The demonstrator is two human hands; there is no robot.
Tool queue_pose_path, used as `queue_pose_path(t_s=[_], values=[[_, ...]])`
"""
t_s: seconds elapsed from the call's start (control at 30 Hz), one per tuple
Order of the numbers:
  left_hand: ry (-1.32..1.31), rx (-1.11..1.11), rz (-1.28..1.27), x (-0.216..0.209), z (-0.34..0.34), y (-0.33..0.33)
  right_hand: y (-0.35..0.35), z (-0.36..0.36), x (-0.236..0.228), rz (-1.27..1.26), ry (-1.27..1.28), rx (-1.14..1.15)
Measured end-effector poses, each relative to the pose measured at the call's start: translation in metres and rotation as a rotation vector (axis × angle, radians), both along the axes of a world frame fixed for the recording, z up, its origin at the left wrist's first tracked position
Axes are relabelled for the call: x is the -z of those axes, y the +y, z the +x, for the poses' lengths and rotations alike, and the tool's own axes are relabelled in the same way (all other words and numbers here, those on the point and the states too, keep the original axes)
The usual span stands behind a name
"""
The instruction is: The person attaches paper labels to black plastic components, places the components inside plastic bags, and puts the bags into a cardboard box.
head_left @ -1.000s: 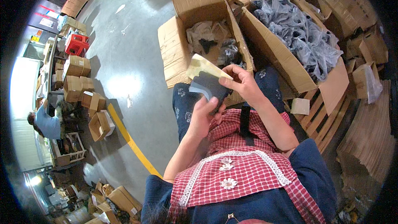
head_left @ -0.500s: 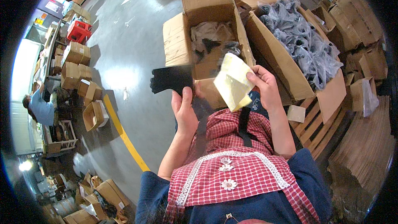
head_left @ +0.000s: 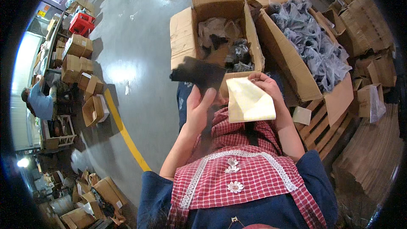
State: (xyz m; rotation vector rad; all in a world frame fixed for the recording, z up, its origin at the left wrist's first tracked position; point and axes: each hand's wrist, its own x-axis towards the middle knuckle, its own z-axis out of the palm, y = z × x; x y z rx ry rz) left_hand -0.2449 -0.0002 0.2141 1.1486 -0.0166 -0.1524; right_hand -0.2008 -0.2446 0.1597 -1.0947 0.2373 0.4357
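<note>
My left hand grips a flat, dark black piece with an uneven, notched end; its exact kind is unclear. It is tilted in front of the near edge of an open cardboard box. Between the fingertips of my right hand hangs a pale yellow sheet, creased and partly folded; I cannot tell whether it is cloth or paper. The sheet sits just right of the black piece, above my lap. Inside the box lie clear plastic bags and some dark pieces.
A long carton full of plastic-bagged dark items stands at the right on a wooden pallet. Flattened cardboard is stacked beyond. At the far left, another person works by a bench, with several boxes alongside.
The black piece has moved right and tilted, closer to the yellow sheet. My right hand has lowered the sheet slightly and turned it so more of its face shows.
</note>
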Motion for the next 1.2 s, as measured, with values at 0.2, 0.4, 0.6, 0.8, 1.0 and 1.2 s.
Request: queue_pose_path(t_s=[0.2,0.4,0.6,0.8,1.0,1.2], values=[[0.082,0.148,0.257,0.04,-0.022,-0.001,-0.031,-0.052,0.038,-0.595,-0.197,-0.475],[0.433,0.295,0.054,0.045,-0.033,-0.02,-0.036,-0.068,-0.02,-1.126,-0.903,-0.406],[0.463,0.186,-0.045,0.062,-0.025,-0.022,-0.002,-0.082,-0.063,-0.905,-1.003,-0.724],[0.157,-0.228,-0.171,0.049,-0.02,-0.002,0.001,-0.058,-0.046,-0.633,-0.527,-0.17],[-0.2,-0.27,-0.121,0.003,-0.02,0.009,0.006,-0.041,-0.058,-0.34,-0.375,-0.022],[-0.05,-0.281,-0.122,-0.006,-0.03,0.003,0.013,-0.048,-0.064,-0.431,-0.395,0.035]])
